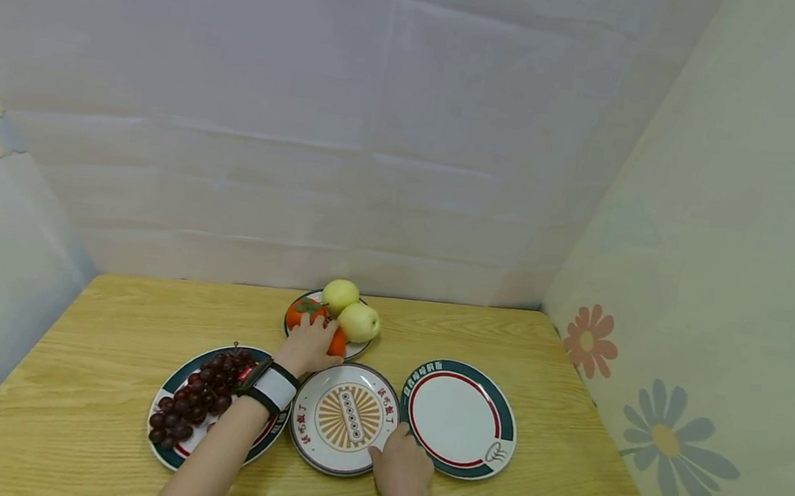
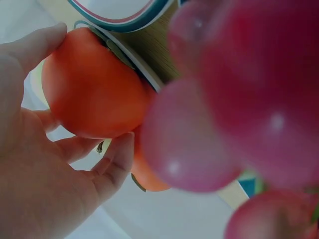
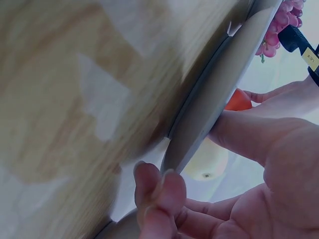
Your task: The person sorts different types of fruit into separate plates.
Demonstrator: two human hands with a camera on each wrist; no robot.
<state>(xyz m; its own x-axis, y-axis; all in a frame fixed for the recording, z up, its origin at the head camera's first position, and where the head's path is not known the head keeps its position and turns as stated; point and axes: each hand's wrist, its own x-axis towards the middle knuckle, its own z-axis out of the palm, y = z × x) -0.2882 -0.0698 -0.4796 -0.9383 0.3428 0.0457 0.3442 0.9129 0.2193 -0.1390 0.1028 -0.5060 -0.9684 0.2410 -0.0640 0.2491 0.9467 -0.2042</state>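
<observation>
On a small plate (image 1: pixel 358 349) at the back, my left hand (image 1: pixel 309 345) reaches over the fruit. Its thumb and fingers curl round an orange persimmon (image 2: pixel 94 89). Beside that one lies another persimmon (image 1: pixel 296 314), with a green calyx, and two pale yellow pears (image 1: pixel 359 324) sit to the right. My right hand (image 1: pixel 404 472) holds the near right rim of the middle white plate (image 1: pixel 360 460), which bears a sunburst print. In the right wrist view, the thumb lies over the plate's rim and the fingers curl at its outer edge.
An oval plate (image 1: pixel 167 451) of dark red grapes (image 1: pixel 196 401) stands at the left, under my left wrist. At the right lies a green-rimmed white plate (image 1: pixel 454 416) with nothing on it. All stand on a wooden table (image 1: pixel 91 376), with walls on its far, left and right sides.
</observation>
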